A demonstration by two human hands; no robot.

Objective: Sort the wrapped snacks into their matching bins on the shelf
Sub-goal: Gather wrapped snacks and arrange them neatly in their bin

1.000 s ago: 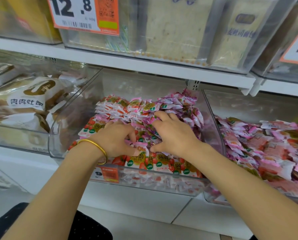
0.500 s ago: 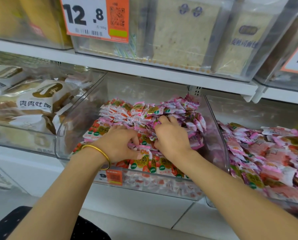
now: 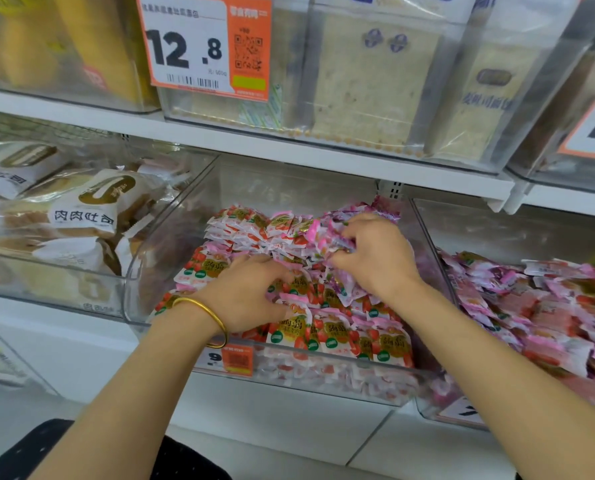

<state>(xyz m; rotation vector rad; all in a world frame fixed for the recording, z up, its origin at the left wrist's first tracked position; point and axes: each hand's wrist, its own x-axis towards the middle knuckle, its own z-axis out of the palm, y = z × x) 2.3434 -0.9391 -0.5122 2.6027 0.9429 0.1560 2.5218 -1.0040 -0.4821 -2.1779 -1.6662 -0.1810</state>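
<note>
A clear plastic bin [image 3: 171, 237] in the middle of the shelf holds a heap of small wrapped snacks [image 3: 341, 337], red-and-white with strawberry print in front and pink-purple ones behind. My left hand [image 3: 251, 292], with a gold bangle on the wrist, rests palm down on the red packets, fingers curled into the pile. My right hand [image 3: 372, 258] lies further back, its fingers curled around a bunch of pink-purple packets [image 3: 330, 233] at the top of the heap.
A neighbouring clear bin [image 3: 427, 223] on the right holds more pink packets [image 3: 538, 299]. The left bin [image 3: 46, 289] holds wrapped bread loaves [image 3: 91, 206]. Above, a white shelf edge [image 3: 254, 147] carries bins with a 12.8 price tag [image 3: 202, 46].
My right hand has moved back and up the pile and closed on pink-purple packets. My left hand has stayed on the red packets.
</note>
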